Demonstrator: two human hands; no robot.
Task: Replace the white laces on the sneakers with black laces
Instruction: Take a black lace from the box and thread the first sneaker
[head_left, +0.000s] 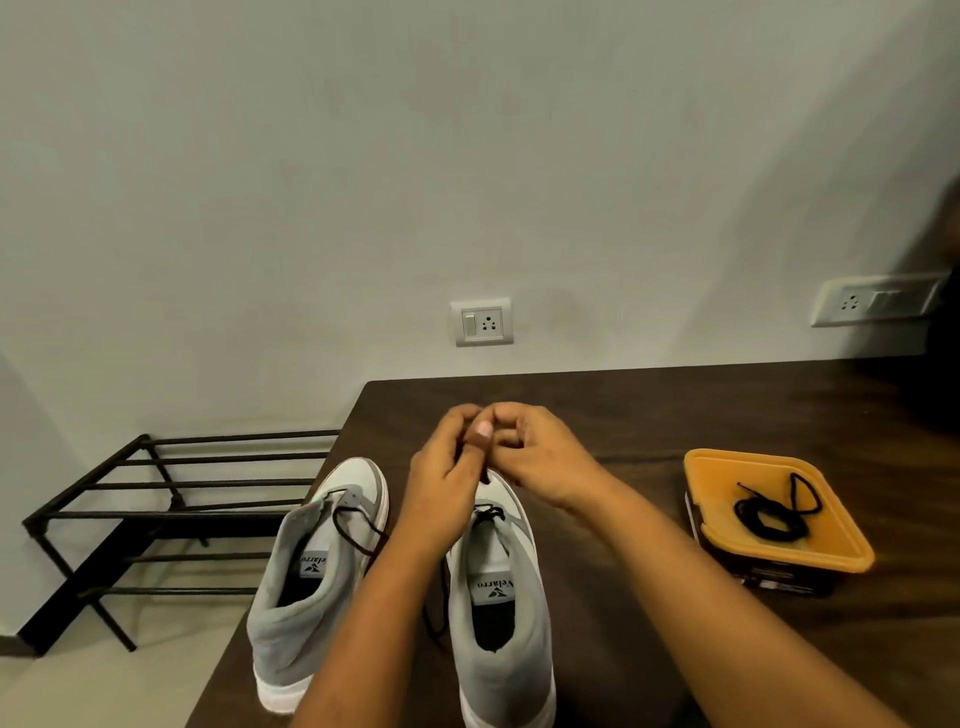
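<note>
The black lace (488, 512) on the right grey sneaker (501, 597) is thin, limp and light, so it is best taken near its stiff tip; both hands meet over the toe, left hand (441, 483) and right hand (540, 457) with fingers curled together, apparently pinching it, though the lace there is hidden. The left sneaker (311, 566), also black-laced, sits at the table's (649, 415) left edge, and a coiled black lace (774, 512) lies in the orange-rimmed tub (696, 467) toward the right.

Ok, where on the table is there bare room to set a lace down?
Bare wood lies between the right sneaker and the orange tray, and along the table's far edge by the wall. It is crowded between the right sneaker and the left sneaker, where black lace ends hang, and around the left hand and right hand.
</note>
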